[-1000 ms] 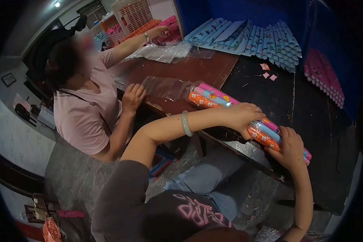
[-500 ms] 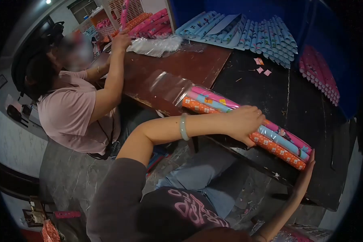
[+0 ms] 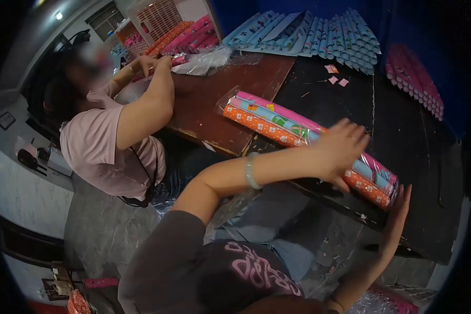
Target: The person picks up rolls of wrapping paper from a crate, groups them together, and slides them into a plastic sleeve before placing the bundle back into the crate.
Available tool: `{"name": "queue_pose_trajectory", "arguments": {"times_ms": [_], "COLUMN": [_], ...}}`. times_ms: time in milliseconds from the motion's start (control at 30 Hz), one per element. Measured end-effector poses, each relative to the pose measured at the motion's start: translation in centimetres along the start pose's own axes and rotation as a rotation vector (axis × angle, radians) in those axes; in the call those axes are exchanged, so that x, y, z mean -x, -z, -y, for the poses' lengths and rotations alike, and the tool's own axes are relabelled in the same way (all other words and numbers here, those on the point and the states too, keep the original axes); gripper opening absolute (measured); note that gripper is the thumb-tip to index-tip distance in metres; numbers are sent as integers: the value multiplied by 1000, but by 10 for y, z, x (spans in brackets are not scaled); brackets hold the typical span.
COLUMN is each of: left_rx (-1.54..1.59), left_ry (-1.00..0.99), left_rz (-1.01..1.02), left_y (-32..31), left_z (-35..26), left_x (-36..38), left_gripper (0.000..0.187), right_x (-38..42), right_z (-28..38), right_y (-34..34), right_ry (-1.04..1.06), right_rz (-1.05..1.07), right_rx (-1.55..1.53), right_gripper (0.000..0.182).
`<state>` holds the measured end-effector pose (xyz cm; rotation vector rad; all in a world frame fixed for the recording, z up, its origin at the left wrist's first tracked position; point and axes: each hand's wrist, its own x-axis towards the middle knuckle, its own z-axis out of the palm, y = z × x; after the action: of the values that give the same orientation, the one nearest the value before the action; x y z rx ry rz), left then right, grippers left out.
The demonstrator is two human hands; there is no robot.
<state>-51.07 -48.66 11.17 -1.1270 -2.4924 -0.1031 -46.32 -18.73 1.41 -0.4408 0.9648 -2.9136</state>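
Observation:
A pack of wrapping paper rolls (image 3: 277, 120) in a clear plastic sleeve lies slantwise across the table edge. Pink, light blue and orange rolls show through it, the orange one printed with white gift boxes. My left hand (image 3: 343, 149) rests over the pack right of its middle, fingers stretched out and thumb on the near side. At the pack's right end, my right hand (image 3: 400, 209) stands flat against or close beside it, fingers straight. Crumpled film gathers at that end. My left palm hides part of the rolls.
Blue rolls (image 3: 345, 44) are stacked at the back, with pink rolls (image 3: 413, 81) to their right. Small pink packets (image 3: 333, 80) lie on the black table (image 3: 403, 141). At left, a co-worker (image 3: 104, 131) handles a pink roll (image 3: 179, 59) near clear bags (image 3: 206, 62).
My left hand has moved right along the pack and its fingers have spread. The loose sleeve end at left now sits close to the rolls. The co-worker has lowered a pink roll.

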Motion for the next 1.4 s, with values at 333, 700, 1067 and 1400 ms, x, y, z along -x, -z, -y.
{"name": "queue_pose_trajectory", "arguments": {"times_ms": [333, 700, 1067, 1400], "left_rx": [190, 240, 258, 213], "left_ry": [-12, -64, -49, -79], "left_rz": [-17, 29, 124, 26], "left_y": [-16, -7, -1, 11], "left_z": [12, 4, -5, 1], "left_x": [35, 29, 27, 34], "left_gripper": [78, 93, 96, 106], "right_x": [30, 39, 61, 40], "right_z": [-28, 12, 76, 95], "right_y": [-76, -59, 11, -18], "right_ry": [109, 309, -58, -290], "right_rz": [17, -465, -208, -240], "right_rx": [1123, 1039, 410, 521], "right_gripper": [62, 51, 25, 20]}}
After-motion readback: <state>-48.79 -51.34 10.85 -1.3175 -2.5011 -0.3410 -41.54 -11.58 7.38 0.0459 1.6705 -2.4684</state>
